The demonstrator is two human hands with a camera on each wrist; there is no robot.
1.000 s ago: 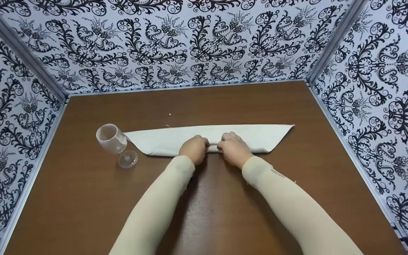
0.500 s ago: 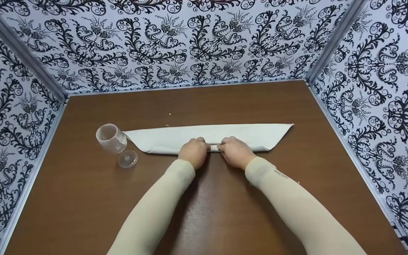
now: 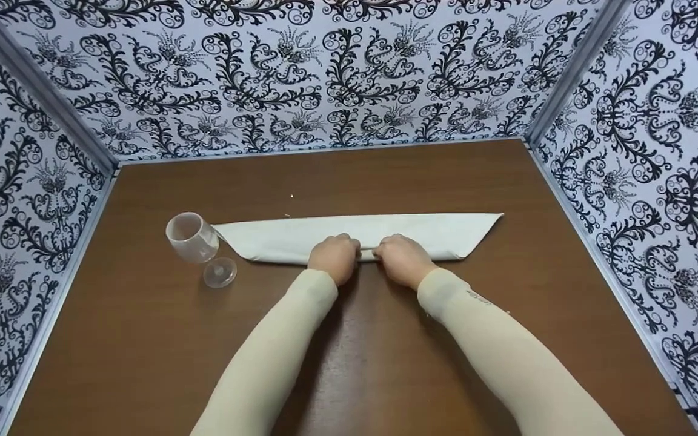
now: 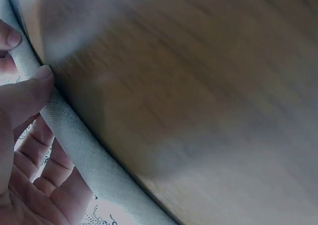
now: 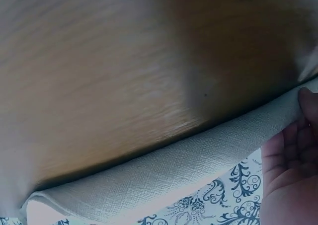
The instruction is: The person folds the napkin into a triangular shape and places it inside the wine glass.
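A white cloth napkin (image 3: 446,233) lies lengthwise across the brown table, its near edge rolled into a narrow tube. My left hand (image 3: 334,257) grips that rolled edge just left of its middle. In the left wrist view the thumb (image 4: 30,93) presses on the roll, with the other fingers behind it. My right hand (image 3: 405,260) grips the same roll a short way to the right, and a small stretch of roll shows between the two hands. The right wrist view shows the rolled edge (image 5: 164,173) running out to a loose, curled end.
A clear stemmed wine glass (image 3: 194,239) stands upright at the napkin's left tip. Small white crumbs (image 3: 288,215) lie beyond the cloth. Black-and-white patterned walls (image 3: 349,72) enclose the table (image 3: 349,175) at the back and both sides.
Both hands stay on the rolled edge, with only slight shifts of fingers and wrists. The near edge of the napkin has moved slightly away from the person. The glass has not moved.
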